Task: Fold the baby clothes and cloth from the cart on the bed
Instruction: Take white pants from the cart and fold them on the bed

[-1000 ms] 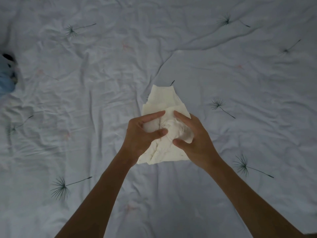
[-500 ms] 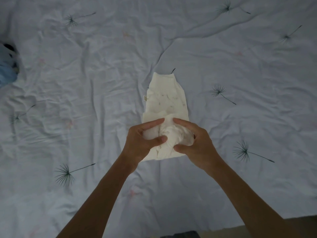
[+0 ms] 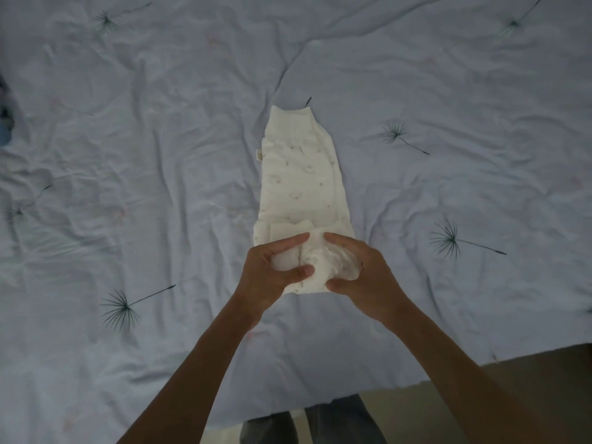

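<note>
We stood at the near edge of the bed (image 3: 464, 91), its pale blue sheet (image 3: 160, 174) creased all over and printed with dark dandelion heads (image 3: 120, 307). A strip of tan floor (image 3: 528, 398) showed at lower right, and our jeans (image 3: 336, 421) below the sheet's edge. A blue thing (image 3: 4, 129), too cut off to name, sat at the far left. The cream garment (image 3: 301, 177) lay near the middle of the bed, its long axis running straight away from us, narrow end far, wide end near. The near end was bunched up. Our left hand (image 3: 266, 277) and right hand (image 3: 368, 277) each pinched that bunch between thumb and fingers, close side by side
</note>
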Demonstrator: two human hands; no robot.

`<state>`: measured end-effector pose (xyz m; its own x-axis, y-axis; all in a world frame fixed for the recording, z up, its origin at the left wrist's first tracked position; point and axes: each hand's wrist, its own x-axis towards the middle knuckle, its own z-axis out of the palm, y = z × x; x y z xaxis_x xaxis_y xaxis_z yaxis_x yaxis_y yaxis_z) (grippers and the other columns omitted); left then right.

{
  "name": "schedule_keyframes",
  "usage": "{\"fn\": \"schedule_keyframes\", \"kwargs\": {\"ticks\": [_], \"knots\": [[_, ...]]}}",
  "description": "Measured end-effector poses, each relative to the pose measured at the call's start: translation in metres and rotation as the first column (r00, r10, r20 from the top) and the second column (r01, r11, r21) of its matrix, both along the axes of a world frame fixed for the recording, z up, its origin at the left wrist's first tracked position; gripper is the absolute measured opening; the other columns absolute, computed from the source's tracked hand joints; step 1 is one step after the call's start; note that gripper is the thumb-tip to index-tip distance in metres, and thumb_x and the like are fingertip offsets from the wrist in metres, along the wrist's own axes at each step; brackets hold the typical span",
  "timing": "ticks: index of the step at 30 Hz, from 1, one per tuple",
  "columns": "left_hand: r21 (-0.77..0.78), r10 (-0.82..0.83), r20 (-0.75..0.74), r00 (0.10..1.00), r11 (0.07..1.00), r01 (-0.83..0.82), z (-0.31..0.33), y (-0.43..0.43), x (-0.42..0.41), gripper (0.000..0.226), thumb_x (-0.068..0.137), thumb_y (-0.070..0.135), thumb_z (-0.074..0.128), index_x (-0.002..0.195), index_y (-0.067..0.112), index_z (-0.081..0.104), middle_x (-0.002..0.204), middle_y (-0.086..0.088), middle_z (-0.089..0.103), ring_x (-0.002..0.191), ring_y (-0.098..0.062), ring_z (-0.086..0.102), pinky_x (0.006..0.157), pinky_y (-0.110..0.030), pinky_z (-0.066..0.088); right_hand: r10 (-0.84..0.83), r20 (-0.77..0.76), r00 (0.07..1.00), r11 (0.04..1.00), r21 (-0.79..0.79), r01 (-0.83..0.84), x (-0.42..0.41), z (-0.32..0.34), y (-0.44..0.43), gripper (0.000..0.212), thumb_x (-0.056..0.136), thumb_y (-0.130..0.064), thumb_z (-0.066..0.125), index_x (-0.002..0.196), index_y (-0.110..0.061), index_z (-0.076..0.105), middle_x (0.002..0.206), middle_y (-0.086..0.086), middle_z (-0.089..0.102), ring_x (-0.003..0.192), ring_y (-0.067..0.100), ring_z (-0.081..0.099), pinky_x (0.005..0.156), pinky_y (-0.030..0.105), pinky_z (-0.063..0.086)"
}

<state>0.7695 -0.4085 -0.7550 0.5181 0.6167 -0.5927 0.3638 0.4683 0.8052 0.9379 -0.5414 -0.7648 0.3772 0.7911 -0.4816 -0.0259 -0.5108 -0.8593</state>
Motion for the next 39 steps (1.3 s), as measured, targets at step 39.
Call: {"fn": "schedule_keyframes", "kwargs": {"ticks": [39], "knots": [[0.036,-0.356,-0.027,0.934,0.933,0.357,-0.02,-0.052,-0.049,0.074,0.078,-0.026,0.077,0.145,0.003,0.061,0.136,0.003,0.056,0.114,0.003,0.06,0.081,-0.009,0.054,0.123,0.247,0.961,0.955,-0.292,-0.047,-0.071,-0.009,-0.062,0.104,0.073,-0.015,0.092,0.158,-0.043,0.039,0.145,-0.012,0.053,0.126,0.016,0.059,0.098,0.028,0.056]]}}
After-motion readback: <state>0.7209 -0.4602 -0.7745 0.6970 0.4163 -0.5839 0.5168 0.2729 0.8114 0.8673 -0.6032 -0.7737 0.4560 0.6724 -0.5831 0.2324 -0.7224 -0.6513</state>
